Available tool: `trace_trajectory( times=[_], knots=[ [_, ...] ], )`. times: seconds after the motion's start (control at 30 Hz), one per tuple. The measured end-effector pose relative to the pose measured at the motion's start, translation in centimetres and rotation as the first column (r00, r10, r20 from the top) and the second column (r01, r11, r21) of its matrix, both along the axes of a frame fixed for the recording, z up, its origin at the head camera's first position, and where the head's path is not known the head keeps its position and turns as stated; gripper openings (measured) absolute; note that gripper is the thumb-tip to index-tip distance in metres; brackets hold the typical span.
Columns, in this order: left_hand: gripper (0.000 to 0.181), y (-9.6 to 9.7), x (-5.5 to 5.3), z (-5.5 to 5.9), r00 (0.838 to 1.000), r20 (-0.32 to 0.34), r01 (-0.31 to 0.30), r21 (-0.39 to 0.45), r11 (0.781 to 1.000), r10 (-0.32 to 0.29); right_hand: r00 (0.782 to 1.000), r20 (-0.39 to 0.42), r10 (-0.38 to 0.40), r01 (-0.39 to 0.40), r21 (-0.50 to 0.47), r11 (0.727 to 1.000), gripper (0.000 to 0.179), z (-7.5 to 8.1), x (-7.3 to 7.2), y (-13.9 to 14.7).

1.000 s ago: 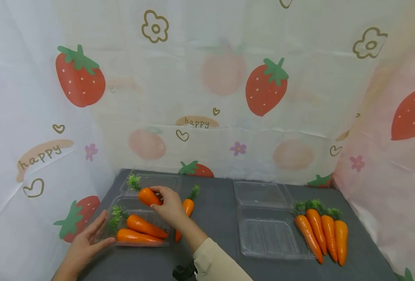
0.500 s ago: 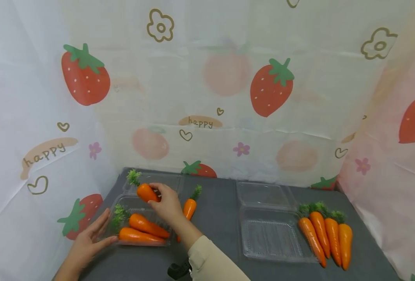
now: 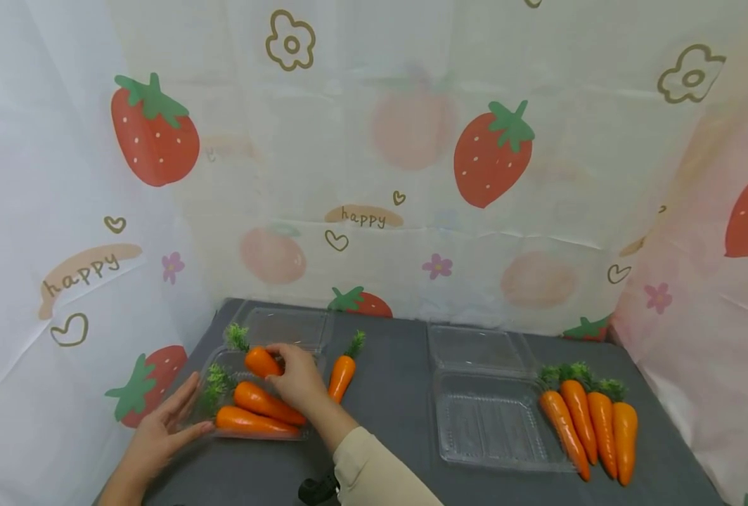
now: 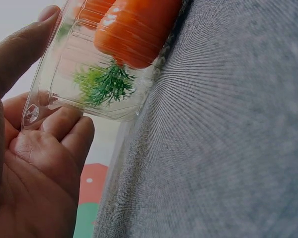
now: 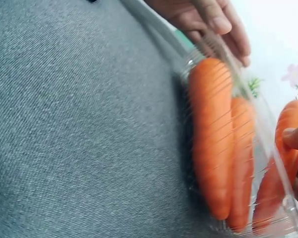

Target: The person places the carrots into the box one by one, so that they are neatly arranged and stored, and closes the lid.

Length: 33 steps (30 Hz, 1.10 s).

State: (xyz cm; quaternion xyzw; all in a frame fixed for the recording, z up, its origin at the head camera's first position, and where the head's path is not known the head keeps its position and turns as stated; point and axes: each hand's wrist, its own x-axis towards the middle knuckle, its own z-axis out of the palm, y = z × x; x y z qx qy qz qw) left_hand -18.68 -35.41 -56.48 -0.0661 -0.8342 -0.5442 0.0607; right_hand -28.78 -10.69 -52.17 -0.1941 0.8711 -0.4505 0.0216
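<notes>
My right hand (image 3: pixel 301 383) pinches a carrot (image 3: pixel 261 362) with green leaves by its thick upper part. That carrot is over the back of a clear plastic container (image 3: pixel 260 436), and its lower part shows through the wall in the right wrist view. Two more carrots lie side by side inside, a front one (image 3: pixel 254 422) and a second one (image 3: pixel 266 401) behind it, leaves to the left. My left hand (image 3: pixel 159 439) holds the container's near-left corner, thumb on the front rim and fingers along the left side; the left wrist view shows several fingers (image 4: pixel 64 121) bent under the rim.
The container's open lid (image 3: pixel 285 327) lies behind it. One carrot (image 3: pixel 342 378) lies just right of the container, partly behind my right arm. Further right stands a second open clear container (image 3: pixel 507 464), with several carrots (image 3: pixel 592 429) beside it on the grey cloth (image 3: pixel 393 422).
My right hand has lowered the carrot slightly toward the container's back part. The left hand has stayed at the corner. The head view has shifted a little.
</notes>
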Motion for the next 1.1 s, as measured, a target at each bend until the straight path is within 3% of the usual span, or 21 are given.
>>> trace_trajectory(
  times=[0.37, 0.77, 1.1],
  knots=[
    [0.091, -0.1, 0.0, 0.1, 1.0, 0.025, -0.018, -0.014, 1.0, 0.019, 0.999, 0.009, 0.035, -0.036, 0.154, 0.987, 0.052, -0.5, 0.2, -0.6],
    [0.089, -0.2, 0.0, -0.1, 1.0, -0.009, 0.008, -0.015, 1.0, -0.008, 1.0, 0.024, 0.016, -0.022, 0.257, 0.966, 0.049, -0.5, 0.0, -1.1],
    [0.089, -0.2, 0.0, -0.1, 1.0, -0.004, 0.022, 0.011, 1.0, -0.022, 1.0, -0.018, 0.022, -0.014, 0.359, 0.933, 0.05, -0.6, 0.1, -1.5]
  ],
)
